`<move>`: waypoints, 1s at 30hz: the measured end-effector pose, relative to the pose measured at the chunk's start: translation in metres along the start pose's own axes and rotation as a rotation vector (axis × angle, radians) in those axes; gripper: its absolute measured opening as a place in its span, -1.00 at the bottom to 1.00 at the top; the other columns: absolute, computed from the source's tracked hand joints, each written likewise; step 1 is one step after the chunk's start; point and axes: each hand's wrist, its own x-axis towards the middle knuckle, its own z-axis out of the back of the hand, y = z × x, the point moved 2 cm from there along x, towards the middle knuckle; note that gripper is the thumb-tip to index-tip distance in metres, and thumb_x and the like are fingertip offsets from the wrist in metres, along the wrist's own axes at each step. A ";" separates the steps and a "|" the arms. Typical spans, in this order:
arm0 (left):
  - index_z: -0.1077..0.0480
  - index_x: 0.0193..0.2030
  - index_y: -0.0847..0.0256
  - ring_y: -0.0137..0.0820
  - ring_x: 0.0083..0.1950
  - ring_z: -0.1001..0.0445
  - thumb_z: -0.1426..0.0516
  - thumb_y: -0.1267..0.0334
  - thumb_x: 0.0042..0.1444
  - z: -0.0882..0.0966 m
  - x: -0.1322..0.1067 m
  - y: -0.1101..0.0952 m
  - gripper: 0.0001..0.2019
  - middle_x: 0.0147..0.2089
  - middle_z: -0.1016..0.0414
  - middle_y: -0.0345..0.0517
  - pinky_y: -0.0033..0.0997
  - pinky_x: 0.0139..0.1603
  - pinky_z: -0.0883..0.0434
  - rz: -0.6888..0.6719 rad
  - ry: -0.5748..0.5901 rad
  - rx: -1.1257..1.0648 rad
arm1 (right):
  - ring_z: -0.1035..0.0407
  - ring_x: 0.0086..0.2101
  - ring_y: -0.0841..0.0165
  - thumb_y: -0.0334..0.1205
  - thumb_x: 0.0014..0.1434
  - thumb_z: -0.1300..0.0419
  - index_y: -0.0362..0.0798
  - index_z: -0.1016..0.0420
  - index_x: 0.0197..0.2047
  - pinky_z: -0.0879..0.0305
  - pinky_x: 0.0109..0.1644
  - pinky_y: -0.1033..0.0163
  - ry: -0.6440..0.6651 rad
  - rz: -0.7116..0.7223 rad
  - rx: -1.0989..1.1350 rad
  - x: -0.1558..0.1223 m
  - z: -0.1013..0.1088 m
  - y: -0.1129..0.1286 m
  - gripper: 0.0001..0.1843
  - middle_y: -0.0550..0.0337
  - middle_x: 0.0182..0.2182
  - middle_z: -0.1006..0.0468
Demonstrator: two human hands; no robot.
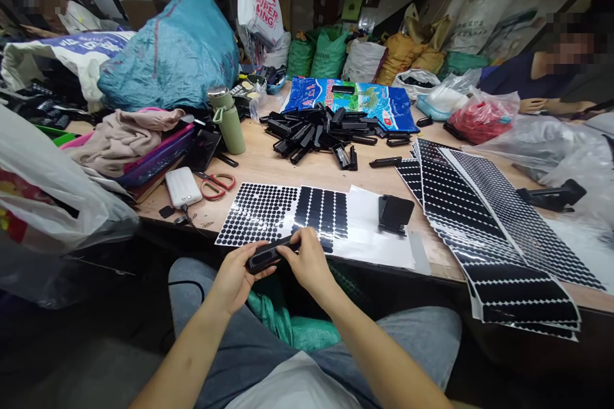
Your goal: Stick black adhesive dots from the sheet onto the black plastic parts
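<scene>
My left hand (pixel 236 277) and my right hand (pixel 309 263) meet above my lap at the table's near edge, both closed round one long black plastic part (pixel 268 255). The right fingers pinch its right end. Just beyond lies a sheet of black round and oblong stickers (pixel 283 208) on white backing. A pile of similar black plastic parts (pixel 319 131) sits further back in the middle of the wooden table (pixel 307 169). A small black folded part (pixel 394 212) stands upright on the white backing, to the right of my hands.
Stacked sticker sheets (pixel 484 230) hang over the table edge on the right. Red scissors (pixel 215 184), a white power bank (pixel 183 186) and a green bottle (pixel 228 118) sit on the left. Bags crowd the back; a blue sack (pixel 173 54) lies at left. A person sits at far right.
</scene>
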 end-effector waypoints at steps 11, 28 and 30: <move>-0.42 -0.05 0.05 -0.14 0.15 -0.24 -0.17 0.12 -0.06 -0.062 0.007 0.001 -0.62 0.08 -0.37 -0.02 -0.17 0.21 -0.04 -0.263 0.433 0.921 | -0.28 -0.34 0.33 0.02 0.00 -0.11 -0.05 -0.26 -0.29 -0.20 -0.25 0.21 -0.206 -0.014 -0.170 0.114 0.091 -0.050 -0.67 0.14 -0.30 -0.36; -0.06 0.24 0.31 -0.01 0.11 -0.21 -0.21 0.27 -0.17 -0.138 0.312 -0.120 -0.23 0.06 -0.31 0.28 -0.18 0.09 -0.11 -0.713 -0.017 1.666 | -0.25 -0.07 0.07 -0.06 -0.34 -0.35 -0.14 -0.03 0.18 -0.15 -0.09 0.10 -0.102 -0.366 -0.517 0.302 0.113 -0.127 0.02 -0.21 -0.01 -0.27; -0.11 0.22 0.27 -0.06 0.08 -0.25 -0.20 0.31 -0.16 -0.128 0.298 -0.112 -0.27 0.05 -0.33 0.21 -0.25 0.09 -0.12 -0.730 0.025 1.686 | -0.27 -0.09 0.12 -0.17 -0.34 -0.37 -0.08 -0.16 0.11 -0.14 -0.07 0.15 -0.055 -0.317 -0.497 0.300 0.104 -0.125 -0.10 -0.08 -0.07 -0.35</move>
